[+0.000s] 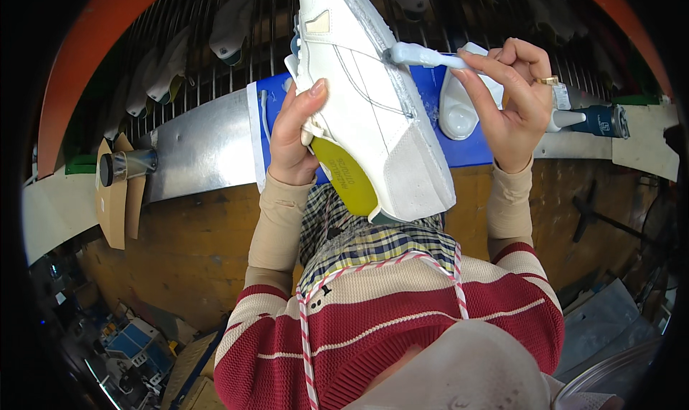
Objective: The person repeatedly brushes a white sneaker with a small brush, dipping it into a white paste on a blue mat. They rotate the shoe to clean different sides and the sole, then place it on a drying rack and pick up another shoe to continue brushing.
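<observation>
2 hands, both occupied. L hand [296,133] grips 1 white shoe [377,112] at its collar; shoe sits to R of L hand, betw. both hands, heel twd wearer. R hand [513,98] pinches 1 brush [423,55], tip touching shoe's upper edge to its L. 1 white dish [459,123] just L of R hand, partly hidden by it, on 1 blue mat [452,156]; shoe blocks much of mat. Metal worktop [204,144] underneath. R of R hand: 1 dk canister [606,121]. Well L of L hand: 1 black-ended cylinder [129,167], cardboard [111,205]. Beyond hands: rack [276,22], approx. 5+ shoes, exact no. unclear.
</observation>
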The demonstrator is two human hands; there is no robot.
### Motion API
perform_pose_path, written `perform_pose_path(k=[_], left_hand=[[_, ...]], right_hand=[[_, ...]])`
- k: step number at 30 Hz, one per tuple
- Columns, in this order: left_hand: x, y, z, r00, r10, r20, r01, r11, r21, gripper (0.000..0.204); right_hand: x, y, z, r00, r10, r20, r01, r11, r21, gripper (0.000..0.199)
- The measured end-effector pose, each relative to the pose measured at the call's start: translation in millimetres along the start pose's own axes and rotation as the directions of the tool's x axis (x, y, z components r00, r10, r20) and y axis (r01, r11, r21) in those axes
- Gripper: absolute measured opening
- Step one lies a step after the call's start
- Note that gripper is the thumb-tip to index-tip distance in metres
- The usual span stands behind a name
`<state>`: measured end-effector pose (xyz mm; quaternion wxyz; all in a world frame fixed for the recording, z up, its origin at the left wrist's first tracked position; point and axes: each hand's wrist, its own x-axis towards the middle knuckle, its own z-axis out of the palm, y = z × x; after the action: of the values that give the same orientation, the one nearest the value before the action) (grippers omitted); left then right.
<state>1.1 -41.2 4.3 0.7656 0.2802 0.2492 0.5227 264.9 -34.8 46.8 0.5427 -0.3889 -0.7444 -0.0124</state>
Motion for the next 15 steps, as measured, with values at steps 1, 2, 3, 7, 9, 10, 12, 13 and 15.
perform_pose_path(k=[1, 2, 3, 7, 9, 10, 12, 13, 15], left_hand=[[-0.1, 1.1, -0.1, 0.999, 0.001, 0.037, 0.0, 0.999, -0.032, 0.056], [0.3, 2.4, 0.0, 0.999, 0.0, 0.041, 0.001, 1.0, -0.025, 0.057], [1.1, 3.9, -0.2, 0.998, 0.002, 0.06, 0.0, 0.999, -0.032, 0.057], [3.1, 5.2, 0.4, 0.999, 0.033, 0.016, -0.033, 0.999, -0.017, 0.057], [4.2, 5.4, -0.5, 0.999, 0.033, -0.017, -0.033, 0.999, -0.004, 0.057], [4.9, 5.3, -1.3, 0.999, 0.042, -0.008, -0.042, 0.999, -0.013, 0.058], [6.3, 6.4, -4.1, 1.0, 0.03, -0.007, -0.03, 0.999, 0.022, 0.057], [6.9, 6.9, -5.7, 0.999, 0.036, 0.012, -0.036, 0.999, 0.021, 0.057], [8.2, 7.0, -8.8, 1.0, 0.026, 0.01, -0.026, 0.998, 0.057, 0.056]], right_hand=[[0.3, 0.3, -2.9, 0.999, 0.019, 0.045, -0.02, 1.0, 0.02, 0.022], [0.3, 0.4, -6.5, 0.995, 0.036, 0.09, -0.04, 0.998, 0.039, 0.022], [0.3, 0.1, -10.2, 0.991, 0.047, 0.122, -0.054, 0.997, 0.056, 0.022], [-3.8, -7.1, -28.0, 0.967, 0.106, 0.233, -0.132, 0.986, 0.101, 0.021], [-5.5, -10.4, -37.6, 0.951, 0.132, 0.281, -0.173, 0.977, 0.126, 0.021], [-5.5, -10.9, -42.8, 0.942, 0.138, 0.306, -0.19, 0.971, 0.146, 0.02], [-7.3, -12.7, -52.4, 0.928, 0.168, 0.333, -0.228, 0.962, 0.149, 0.019], [-8.8, -14.0, -56.7, 0.922, 0.192, 0.336, -0.248, 0.959, 0.134, 0.019], [-14.7, -18.4, -60.6, 0.908, 0.259, 0.329, -0.312, 0.942, 0.122, 0.018]])
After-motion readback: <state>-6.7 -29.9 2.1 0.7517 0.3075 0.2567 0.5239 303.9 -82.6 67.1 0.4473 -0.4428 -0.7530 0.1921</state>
